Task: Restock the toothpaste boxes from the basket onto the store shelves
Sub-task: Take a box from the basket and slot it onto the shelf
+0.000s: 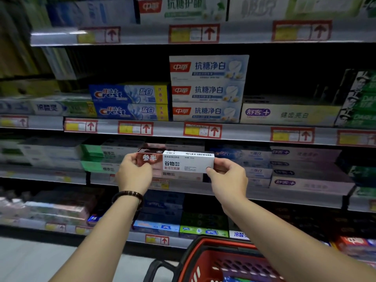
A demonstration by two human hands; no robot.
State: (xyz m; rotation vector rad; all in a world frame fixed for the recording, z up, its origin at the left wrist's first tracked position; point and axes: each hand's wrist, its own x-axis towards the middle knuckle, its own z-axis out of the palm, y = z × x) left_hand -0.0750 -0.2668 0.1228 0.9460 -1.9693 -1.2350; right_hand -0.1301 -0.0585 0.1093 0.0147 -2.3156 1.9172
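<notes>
One box (pixel 183 162) between both hands (pixel 134 174) (pixel 228 180)

basket (pixel 201 259) cut off below, lower boxes (pixel 59 210) blurred, probably unreadable

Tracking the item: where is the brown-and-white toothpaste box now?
Head view, centre: the toothpaste box is gripped at its ends by the left hand and right hand, before the shelf.

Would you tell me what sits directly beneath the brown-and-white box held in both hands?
A matching box lies on the shelf just beneath the held brown-and-white box. Its left end is covered by the left hand, and whatever stands behind is hidden.
</notes>
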